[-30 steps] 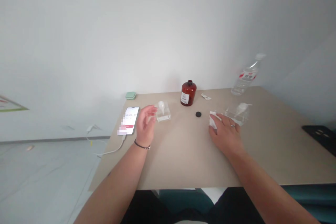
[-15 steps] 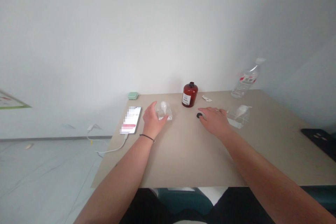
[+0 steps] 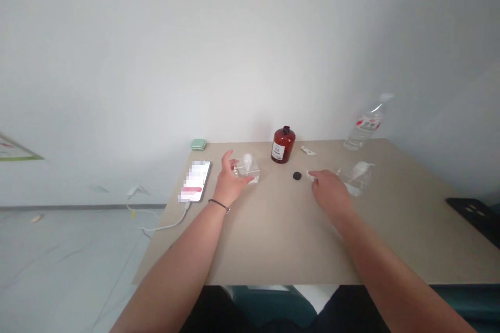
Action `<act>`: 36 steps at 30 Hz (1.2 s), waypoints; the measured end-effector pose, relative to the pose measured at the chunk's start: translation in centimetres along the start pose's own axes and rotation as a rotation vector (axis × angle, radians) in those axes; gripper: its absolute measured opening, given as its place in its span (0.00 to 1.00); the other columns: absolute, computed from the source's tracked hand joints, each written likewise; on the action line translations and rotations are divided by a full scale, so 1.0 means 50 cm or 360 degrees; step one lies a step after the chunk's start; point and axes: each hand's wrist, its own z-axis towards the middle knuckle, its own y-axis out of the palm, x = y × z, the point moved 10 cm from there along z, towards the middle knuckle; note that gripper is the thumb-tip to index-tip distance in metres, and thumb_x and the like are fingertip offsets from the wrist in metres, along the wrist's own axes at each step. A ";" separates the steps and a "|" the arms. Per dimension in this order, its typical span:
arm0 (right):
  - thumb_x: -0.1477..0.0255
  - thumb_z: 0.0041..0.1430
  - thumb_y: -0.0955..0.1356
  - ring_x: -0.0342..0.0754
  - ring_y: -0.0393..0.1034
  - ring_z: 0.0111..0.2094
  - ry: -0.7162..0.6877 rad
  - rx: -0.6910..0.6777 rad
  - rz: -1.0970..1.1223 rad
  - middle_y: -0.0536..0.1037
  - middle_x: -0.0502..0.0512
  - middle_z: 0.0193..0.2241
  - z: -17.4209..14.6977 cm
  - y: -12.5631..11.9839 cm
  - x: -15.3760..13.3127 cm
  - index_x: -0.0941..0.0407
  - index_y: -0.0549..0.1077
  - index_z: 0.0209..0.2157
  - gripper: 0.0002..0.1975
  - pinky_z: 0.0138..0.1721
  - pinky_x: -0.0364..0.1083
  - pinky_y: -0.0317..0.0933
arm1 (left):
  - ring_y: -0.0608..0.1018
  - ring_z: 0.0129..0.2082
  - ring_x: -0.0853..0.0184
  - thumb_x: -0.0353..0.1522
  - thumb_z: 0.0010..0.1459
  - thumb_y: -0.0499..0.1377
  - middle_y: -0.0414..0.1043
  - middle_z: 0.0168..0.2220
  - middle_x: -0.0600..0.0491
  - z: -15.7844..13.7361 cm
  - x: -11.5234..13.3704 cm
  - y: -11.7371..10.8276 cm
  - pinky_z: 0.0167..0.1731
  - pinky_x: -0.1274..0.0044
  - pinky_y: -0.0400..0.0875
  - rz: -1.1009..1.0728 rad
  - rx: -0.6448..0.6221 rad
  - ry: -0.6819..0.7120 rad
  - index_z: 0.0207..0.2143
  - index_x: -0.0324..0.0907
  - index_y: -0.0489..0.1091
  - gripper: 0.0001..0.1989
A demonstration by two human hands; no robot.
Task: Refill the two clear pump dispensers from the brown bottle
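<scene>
My left hand [image 3: 230,179] curves around a clear plastic bag [image 3: 253,171], its thumb on the front corner and fingers at the left side. A rounded white thing [image 3: 247,160] shows in that bag. My right hand [image 3: 330,187] is closed in a pinch, with a small white piece [image 3: 310,175] at its fingertips, too small to name. Just left of it a round black cap [image 3: 297,176] lies flat on the table. Behind the cap stands a red-brown bottle [image 3: 283,144] with a white label and an uncovered neck.
Right of my right hand lies another clear bag [image 3: 357,179] with a white pump head. A water bottle [image 3: 365,125] stands at the back right, near a crumpled white wrapper [image 3: 308,151]. At left are a charging phone [image 3: 197,182] and a green case [image 3: 198,144]. A black object [image 3: 474,213] lies far right.
My right hand has drawn back to the right, off the black cap, and a small white piece now shows at its fingertips. The bag at my left hand has shifted slightly.
</scene>
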 end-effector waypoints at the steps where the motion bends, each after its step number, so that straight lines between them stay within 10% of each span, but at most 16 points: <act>1: 0.81 0.63 0.60 0.59 0.76 0.52 -0.0042 0.0033 0.0080 0.81 0.67 0.49 0.002 -0.010 -0.024 0.59 0.80 0.50 0.21 0.57 0.57 0.67 | 0.76 0.55 0.55 0.31 0.42 0.75 0.69 0.55 0.43 -0.005 0.004 0.005 0.55 0.61 0.71 -0.0113 -0.0028 0.0005 0.66 0.49 0.51 0.52; 10: 0.58 0.68 0.63 0.60 0.64 0.66 -0.0824 0.0093 0.1006 0.72 0.67 0.63 -0.027 -0.007 -0.262 0.56 0.71 0.62 0.27 0.65 0.63 0.60 | 0.77 0.49 0.59 0.34 0.44 0.74 0.67 0.53 0.45 -0.072 0.062 0.058 0.35 0.76 0.76 -0.0587 -0.0255 0.0021 0.64 0.51 0.49 0.50; 25: 0.36 0.58 0.63 0.64 0.73 0.55 -0.1079 -0.0300 0.1406 0.78 0.64 0.55 -0.027 -0.003 -0.233 0.54 0.76 0.55 0.40 0.57 0.60 0.65 | 0.80 0.48 0.55 0.41 0.38 0.79 0.73 0.53 0.45 -0.094 0.065 0.112 0.41 0.68 0.79 -0.0962 -0.0870 -0.0026 0.65 0.54 0.45 0.60; 33: 0.44 0.63 0.65 0.63 0.65 0.64 -0.0733 0.0037 0.1499 0.72 0.63 0.62 -0.024 -0.002 -0.209 0.52 0.74 0.58 0.32 0.65 0.61 0.57 | 0.74 0.58 0.54 0.50 0.59 0.65 0.67 0.60 0.41 -0.080 0.067 0.070 0.59 0.60 0.70 -0.0636 -0.0279 0.0265 0.57 0.46 0.63 0.30; 36: 0.46 0.70 0.53 0.59 0.59 0.68 -0.0693 0.0116 0.1560 0.68 0.61 0.66 -0.029 0.005 -0.191 0.52 0.72 0.61 0.34 0.69 0.61 0.51 | 0.69 0.64 0.49 0.48 0.53 0.70 0.59 0.66 0.39 -0.109 0.085 0.095 0.59 0.60 0.70 -0.0541 -0.0407 0.0364 0.64 0.47 0.57 0.42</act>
